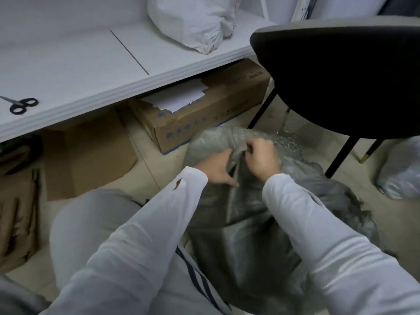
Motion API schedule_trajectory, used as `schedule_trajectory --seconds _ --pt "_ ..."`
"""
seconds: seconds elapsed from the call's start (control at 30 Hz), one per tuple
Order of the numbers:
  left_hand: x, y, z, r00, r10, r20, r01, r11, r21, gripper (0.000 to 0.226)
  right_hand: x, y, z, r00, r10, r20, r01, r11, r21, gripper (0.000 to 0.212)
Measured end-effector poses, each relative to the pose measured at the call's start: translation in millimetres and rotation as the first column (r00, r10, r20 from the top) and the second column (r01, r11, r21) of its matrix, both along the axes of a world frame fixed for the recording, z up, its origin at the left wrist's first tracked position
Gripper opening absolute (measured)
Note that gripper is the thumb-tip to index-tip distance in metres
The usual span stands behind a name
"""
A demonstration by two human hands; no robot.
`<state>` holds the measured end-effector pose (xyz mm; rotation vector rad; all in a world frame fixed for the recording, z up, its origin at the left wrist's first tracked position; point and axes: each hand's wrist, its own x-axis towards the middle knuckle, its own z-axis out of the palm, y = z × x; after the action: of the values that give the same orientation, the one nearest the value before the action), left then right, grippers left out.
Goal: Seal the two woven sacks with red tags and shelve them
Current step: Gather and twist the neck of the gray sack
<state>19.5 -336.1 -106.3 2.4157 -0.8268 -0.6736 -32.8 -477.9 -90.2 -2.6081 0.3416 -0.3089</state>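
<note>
Lettering you can read: none.
Item: long cardboard box point(204, 114) on the floor under the white shelf point(68, 64). It carries blue printed characters along its front edges and a dark printed mark near the far end (both too blurred for you to make out).

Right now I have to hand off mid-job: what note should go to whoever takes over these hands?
Left hand: grips a fold at the mouth of the grey-green woven sack, which sits on the floor.
Right hand: pinches the bunched mouth right beside the left.
White sack: lies on the white shelf; whether it is tagged I cannot tell.
Scissors: on the shelf's left end.
Done: the sack's mouth is gathered.
Left: no red tag is in view; seal this sack and shelve it.
</note>
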Motion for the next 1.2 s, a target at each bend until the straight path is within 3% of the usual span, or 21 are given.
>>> schedule_trajectory --seconds 0.13,0.2,0.27,0.4,0.47,0.57,0.6,0.67,0.77,0.8,0.9,1.0,1.1,1.2 --pt "2 -5 15 0.939 0.250 0.237 -0.246 0.968 -0.048 0.012 8 12 23 0.974 0.107 0.202 -0.132 0.984 0.119 0.016" --pt "9 4 24 0.872 0.411 0.266 -0.407 0.911 -0.073 0.017 7 10 23 0.979 0.076 0.191 -0.104 0.985 0.139 0.023" --pt "20 20 32 0.759 0.603 0.246 -0.580 0.798 -0.167 0.020 2 1 16 0.997 0.016 0.076 -0.022 0.997 0.072 0.053" --pt "35 57 50 0.434 0.901 0.018 -0.822 0.404 -0.400 0.028 -18 -22 2 0.929 -0.305 -0.209 0.299 0.952 -0.064 0.114" --pt "37 71 56 0.300 0.949 -0.097 -0.866 0.229 -0.444 0.029 -27 -32 -4 0.867 -0.340 -0.364 0.374 0.927 0.023 0.134" --pt "36 77 59 0.259 0.950 -0.172 -0.862 0.147 -0.485 0.028 -30 -35 -17 0.854 -0.203 -0.479 0.389 0.861 0.329 0.147" --pt "35 77 60 0.273 0.945 -0.182 -0.856 0.153 -0.493 0.027 -29 -32 -21 0.863 -0.169 -0.477 0.384 0.833 0.399 0.143" --pt "34 77 63 0.315 0.931 -0.181 -0.847 0.190 -0.496 0.025 -24 -25 -30 0.848 -0.119 -0.516 0.352 0.855 0.381 0.120" --pt "34 78 66 0.363 0.907 -0.212 -0.841 0.221 -0.493 0.020 -13 -11 -30 0.820 -0.126 -0.558 0.238 0.962 0.132 0.048" --pt "34 78 68 0.356 0.904 -0.236 -0.846 0.205 -0.492 0.020 -8 -7 -25 0.842 -0.156 -0.516 0.231 0.969 0.083 0.038" --pt "34 81 72 0.280 0.893 -0.351 -0.859 0.069 -0.508 0.024 13 6 -7 0.933 -0.212 -0.290 0.249 0.964 0.097 0.031" --pt "32 85 82 0.211 0.883 -0.418 -0.847 -0.048 -0.529 0.021 38 25 22 0.988 -0.153 -0.031 0.156 0.966 0.208 0.032" --pt "34 90 97 0.163 0.871 -0.463 -0.835 -0.128 -0.534 0.021 59 55 66 0.977 -0.033 0.212 -0.035 0.950 0.309 0.026" --pt "37 95 115 0.159 0.813 -0.560 -0.785 -0.240 -0.572 0.022 79 93 108 0.898 0.121 0.422 -0.275 0.905 0.326 0.029"
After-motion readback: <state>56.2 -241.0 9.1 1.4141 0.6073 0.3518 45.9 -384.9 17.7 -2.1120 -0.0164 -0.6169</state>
